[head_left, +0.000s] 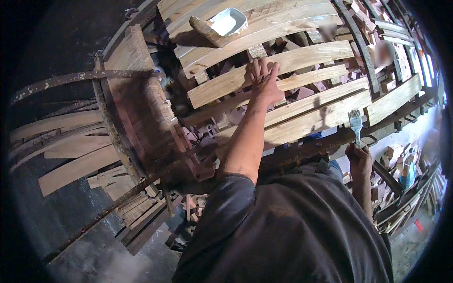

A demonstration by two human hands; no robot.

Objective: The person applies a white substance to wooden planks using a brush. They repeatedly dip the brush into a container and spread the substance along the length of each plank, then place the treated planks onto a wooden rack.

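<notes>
My left hand [264,85] reaches forward and touches a pale wooden plank [316,54], its fingers stretched and spread across the near edge. Nothing shows lifted in it. My right hand [360,154] is closed round the handle of a paintbrush [356,123], held upright at the right with the bristles pointing away from me. The bristles look pale and wetted. Below the brush tip lies the right end of a nearer plank [325,115]. Farther off, a cut-open container [230,22] with white liquid, likely glue, sits on joined boards [264,35].
A rusty metal bar [302,148] runs along the near side of the planks. Curved metal strips [85,75] cross on the left above stacked boards [80,165]. Wood offcuts [207,129] show through gaps, and more scraps [396,155] lie at the right.
</notes>
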